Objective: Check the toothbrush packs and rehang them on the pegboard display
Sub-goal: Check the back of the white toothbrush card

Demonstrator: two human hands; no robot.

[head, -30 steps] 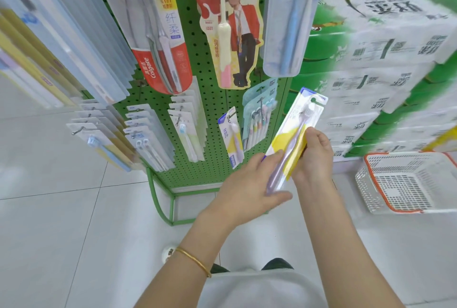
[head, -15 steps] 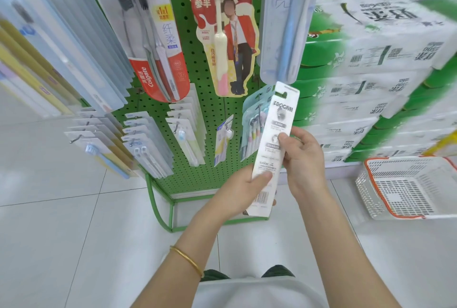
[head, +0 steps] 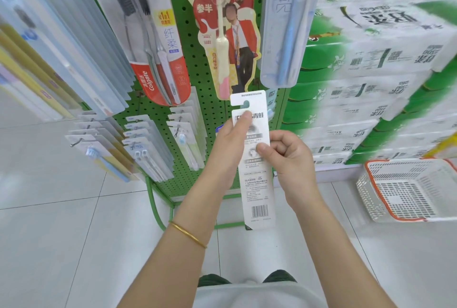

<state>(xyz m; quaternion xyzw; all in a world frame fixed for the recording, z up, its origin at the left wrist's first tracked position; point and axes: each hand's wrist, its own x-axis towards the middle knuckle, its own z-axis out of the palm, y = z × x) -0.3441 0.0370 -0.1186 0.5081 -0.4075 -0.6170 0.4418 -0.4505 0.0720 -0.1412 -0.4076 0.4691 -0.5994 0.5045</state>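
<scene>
The left grip (head: 230, 144) and right grip (head: 289, 159) both pinch the pack (head: 257, 191), which could slip and drop if either loosens near the pegboard (head: 197, 65).

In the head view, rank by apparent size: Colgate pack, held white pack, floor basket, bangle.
1. Colgate pack, though nearness to the camera inflates it.
2. Floor basket and held white pack: about alike, basket cropped at the edge, so unranked.
3. Bangle, smallest.

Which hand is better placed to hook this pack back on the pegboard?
Probably the left hand: its fingers grip the pack just below the hang hole; the right hand pinches lower.
</scene>
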